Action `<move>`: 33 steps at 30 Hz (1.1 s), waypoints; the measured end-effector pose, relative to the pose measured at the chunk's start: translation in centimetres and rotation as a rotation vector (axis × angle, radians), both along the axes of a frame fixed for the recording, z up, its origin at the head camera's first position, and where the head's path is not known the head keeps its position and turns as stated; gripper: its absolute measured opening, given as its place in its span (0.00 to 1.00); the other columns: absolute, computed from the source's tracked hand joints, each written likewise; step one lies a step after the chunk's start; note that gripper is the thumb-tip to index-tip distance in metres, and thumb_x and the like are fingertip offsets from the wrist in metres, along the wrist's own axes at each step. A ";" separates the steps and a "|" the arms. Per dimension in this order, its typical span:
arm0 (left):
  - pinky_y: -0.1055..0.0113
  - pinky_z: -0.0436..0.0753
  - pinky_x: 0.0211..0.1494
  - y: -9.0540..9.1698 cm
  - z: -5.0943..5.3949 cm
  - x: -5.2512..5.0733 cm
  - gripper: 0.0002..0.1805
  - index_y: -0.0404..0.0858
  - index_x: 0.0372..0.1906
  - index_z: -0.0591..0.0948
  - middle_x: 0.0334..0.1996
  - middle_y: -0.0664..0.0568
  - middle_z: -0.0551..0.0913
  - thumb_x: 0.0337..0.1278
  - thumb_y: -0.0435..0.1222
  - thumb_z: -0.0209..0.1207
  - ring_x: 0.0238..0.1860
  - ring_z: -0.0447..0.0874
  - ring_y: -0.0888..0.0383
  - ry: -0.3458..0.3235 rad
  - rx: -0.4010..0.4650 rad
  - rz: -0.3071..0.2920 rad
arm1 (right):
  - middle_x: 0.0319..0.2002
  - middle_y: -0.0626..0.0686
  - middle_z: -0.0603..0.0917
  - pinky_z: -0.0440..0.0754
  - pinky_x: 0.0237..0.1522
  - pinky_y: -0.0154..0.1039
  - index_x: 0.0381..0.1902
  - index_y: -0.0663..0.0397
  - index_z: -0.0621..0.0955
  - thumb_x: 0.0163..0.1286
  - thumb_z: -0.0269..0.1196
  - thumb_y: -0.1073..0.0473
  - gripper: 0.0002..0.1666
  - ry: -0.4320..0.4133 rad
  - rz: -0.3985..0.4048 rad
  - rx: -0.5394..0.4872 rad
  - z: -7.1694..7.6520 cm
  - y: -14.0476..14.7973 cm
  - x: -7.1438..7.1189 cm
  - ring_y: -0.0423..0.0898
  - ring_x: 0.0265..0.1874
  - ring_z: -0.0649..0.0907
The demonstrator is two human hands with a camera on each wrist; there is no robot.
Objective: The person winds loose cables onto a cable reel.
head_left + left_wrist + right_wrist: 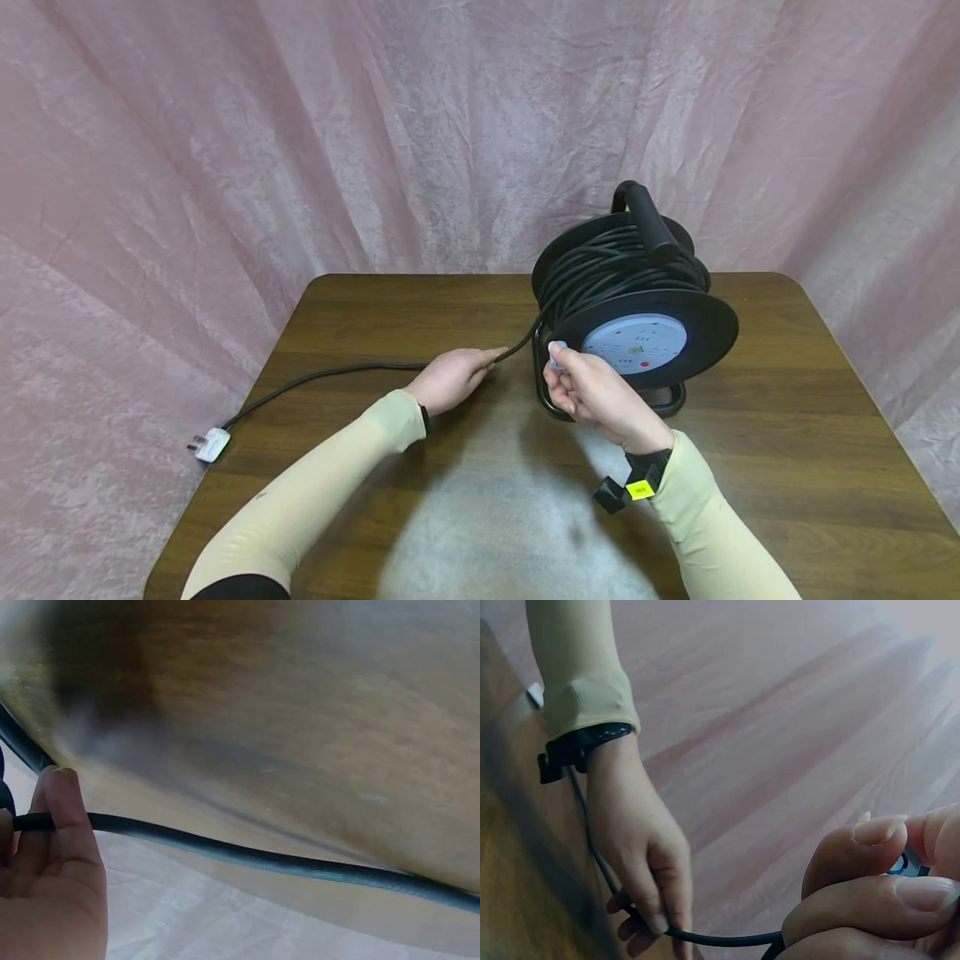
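Observation:
A black cable reel (718, 329) with a light blue socket face (611, 333) stands upright on its metal frame at the table's right half. My right hand (600, 398) grips the reel's small light blue winding knob (556, 347), fingers curled round it; little of the knob shows in the right wrist view. Left of the reel, my left hand (450, 379) pinches the black cable (247, 855) between thumb and fingers. From the reel, the cable runs through that hand and on leftward to a white plug (212, 445).
The plug lies at the left edge of the wooden table (787, 467), its pins pointing outward. The reel's black carrying handle (649, 221) rises above the wound cable. Behind the table hangs a pink curtain (450, 125).

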State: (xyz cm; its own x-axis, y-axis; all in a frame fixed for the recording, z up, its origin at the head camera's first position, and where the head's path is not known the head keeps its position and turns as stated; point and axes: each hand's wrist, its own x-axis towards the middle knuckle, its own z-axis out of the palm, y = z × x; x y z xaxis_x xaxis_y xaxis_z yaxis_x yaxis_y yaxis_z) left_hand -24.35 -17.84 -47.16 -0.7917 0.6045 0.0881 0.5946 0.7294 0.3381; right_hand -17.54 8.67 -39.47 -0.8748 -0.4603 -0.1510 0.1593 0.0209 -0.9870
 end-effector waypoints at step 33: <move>0.59 0.82 0.53 0.2 0.2 0.2 0.16 0.44 0.65 0.78 0.51 0.54 0.87 0.80 0.39 0.53 0.49 0.85 0.60 -0.049 0.096 0.111 | 0.18 0.50 0.68 0.53 0.13 0.31 0.32 0.65 0.71 0.82 0.48 0.37 0.35 0.066 0.011 -0.030 2.3 1.5 -0.1 0.39 0.13 0.61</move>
State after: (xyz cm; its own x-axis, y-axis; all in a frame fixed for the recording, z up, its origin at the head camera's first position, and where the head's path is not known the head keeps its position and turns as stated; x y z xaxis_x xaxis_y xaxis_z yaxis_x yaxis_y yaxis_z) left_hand -24.16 -17.65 -46.99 -0.8579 0.5039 0.1010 0.4934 0.7527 0.4358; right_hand -17.65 10.16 -37.15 -0.8772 -0.4735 -0.0793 0.0942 -0.0078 -0.9955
